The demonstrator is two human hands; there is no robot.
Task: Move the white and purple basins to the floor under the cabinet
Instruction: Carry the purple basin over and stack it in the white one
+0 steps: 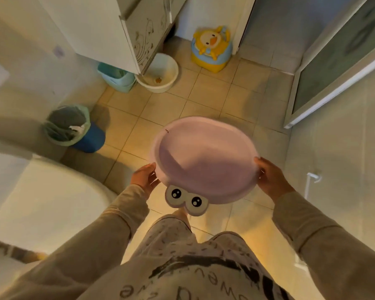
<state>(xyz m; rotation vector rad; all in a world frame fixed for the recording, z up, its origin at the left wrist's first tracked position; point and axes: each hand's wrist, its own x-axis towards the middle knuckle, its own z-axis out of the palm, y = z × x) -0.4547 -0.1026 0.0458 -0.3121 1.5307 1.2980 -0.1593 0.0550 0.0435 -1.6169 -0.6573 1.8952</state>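
I hold the purple basin (204, 156) in the air over the tiled floor; it has cartoon eyes on the near rim. My left hand (145, 176) grips its left rim and my right hand (270, 179) grips its right rim. The white basin (160, 72) stands on the floor farther ahead, partly tucked under the white cabinet (108, 29). A small orange thing lies in its bottom.
A light blue bin (117, 79) stands left of the white basin under the cabinet. A blue waste bin with a green bag (72, 128) is at left. A yellow duck potty (211, 48) sits at the back. A toilet (37, 198) is near left, a glass door (342, 68) at right.
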